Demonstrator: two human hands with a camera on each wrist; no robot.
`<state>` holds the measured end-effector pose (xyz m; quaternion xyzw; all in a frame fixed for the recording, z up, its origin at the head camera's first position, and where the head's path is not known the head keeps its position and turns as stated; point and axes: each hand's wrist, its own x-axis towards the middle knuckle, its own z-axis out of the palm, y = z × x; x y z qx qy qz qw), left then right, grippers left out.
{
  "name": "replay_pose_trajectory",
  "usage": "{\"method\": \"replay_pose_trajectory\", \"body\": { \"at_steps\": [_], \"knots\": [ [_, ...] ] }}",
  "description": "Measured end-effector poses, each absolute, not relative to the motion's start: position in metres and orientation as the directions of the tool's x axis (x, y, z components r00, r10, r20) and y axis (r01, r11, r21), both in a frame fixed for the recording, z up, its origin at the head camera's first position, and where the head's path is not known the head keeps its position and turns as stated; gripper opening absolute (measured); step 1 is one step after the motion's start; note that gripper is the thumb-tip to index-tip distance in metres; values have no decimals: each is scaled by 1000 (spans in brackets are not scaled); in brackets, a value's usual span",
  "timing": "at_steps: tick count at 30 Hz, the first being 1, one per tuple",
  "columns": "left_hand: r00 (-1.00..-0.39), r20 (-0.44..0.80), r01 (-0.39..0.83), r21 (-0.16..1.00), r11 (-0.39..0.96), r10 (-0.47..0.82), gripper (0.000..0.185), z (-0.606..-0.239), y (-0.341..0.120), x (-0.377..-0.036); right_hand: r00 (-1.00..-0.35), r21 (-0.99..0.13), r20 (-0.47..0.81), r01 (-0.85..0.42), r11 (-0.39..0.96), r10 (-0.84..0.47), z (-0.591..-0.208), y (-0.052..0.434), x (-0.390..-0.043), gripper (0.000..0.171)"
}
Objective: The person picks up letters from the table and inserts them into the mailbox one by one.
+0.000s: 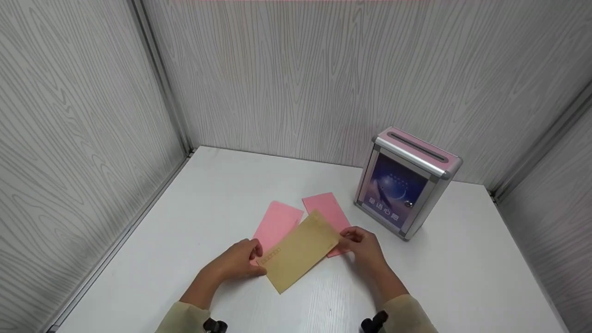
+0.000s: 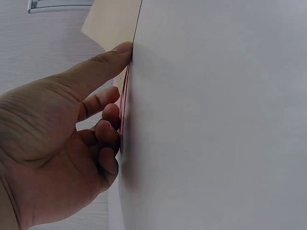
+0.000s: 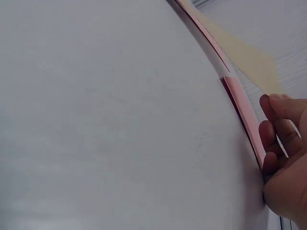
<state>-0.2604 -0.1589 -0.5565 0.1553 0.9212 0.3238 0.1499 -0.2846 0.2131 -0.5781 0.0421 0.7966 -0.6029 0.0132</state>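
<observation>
Two hands hold a brown envelope above two pink ones on a white table.

The left hand [image 1: 240, 262] pinches the lower left end of the brown envelope [image 1: 299, 250], which lies slantwise over the left pink envelope [image 1: 275, 222] and the right pink envelope [image 1: 329, 210]; the right hand [image 1: 363, 247] pinches its upper right end, and a pink-topped slotted box [image 1: 407, 182] stands farther right on the table [image 1: 222, 185].

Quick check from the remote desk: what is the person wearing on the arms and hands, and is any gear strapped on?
Both hands, left hand and right hand, are bare: no gloves or rings visible. Pale beige-green long sleeves cover the forearms to the wrists. A small black device sits at each wrist, partly cut off by the frame edge.
</observation>
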Motion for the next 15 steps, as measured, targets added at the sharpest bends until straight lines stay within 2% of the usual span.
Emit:
{"method": "replay_pose_trajectory", "body": {
  "at_steps": [10, 15],
  "knots": [
    [-889, -166, 205, 687, 697, 426, 43, -554, -159, -259, -996, -978, -61, 73, 197, 67, -569, 216, -279, 16],
    [-871, -159, 201, 749, 632, 465, 33, -550, -162, -257, -992, -987, -103, 112, 112, 79, -560, 219, -278, 17]
  ]
}}
